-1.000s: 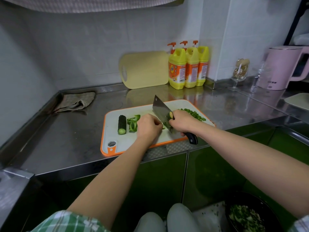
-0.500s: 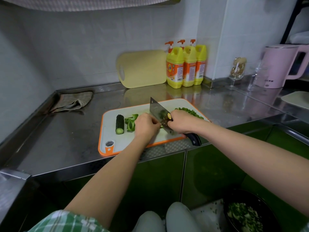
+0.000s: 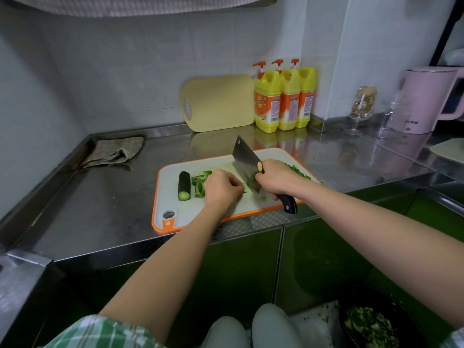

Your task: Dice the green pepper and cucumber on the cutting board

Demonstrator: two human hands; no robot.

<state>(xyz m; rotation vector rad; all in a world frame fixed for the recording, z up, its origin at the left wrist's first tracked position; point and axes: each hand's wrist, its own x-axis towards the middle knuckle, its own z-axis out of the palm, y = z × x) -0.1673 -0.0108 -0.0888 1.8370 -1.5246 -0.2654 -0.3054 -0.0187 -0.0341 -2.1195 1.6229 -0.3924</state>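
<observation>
Two hands work over the cutting board (image 3: 175, 209), which lies at the front edge of the tabletop (image 3: 100, 209). The right hand (image 3: 276, 178) is wrapped around the handle of the knife (image 3: 244, 162), whose blade is tilted with its lower edge at the board. The left hand (image 3: 222, 188), fingers curled, pins a pepper strip (image 3: 244, 190) just beside the blade. More pepper pieces (image 3: 199, 183) and the cucumber (image 3: 184, 185) lie left of that hand. Diced pepper (image 3: 297, 172) is heaped behind the right hand.

1. White tiled wall (image 3: 125, 71) behind, with a corner at left.
2. Shiny steel counter (image 3: 100, 209) with raised back edge.
3. Glossy green cabinet doors (image 3: 326, 259) below the counter.
4. Soft, rather dim light, reflected on the steel.
</observation>
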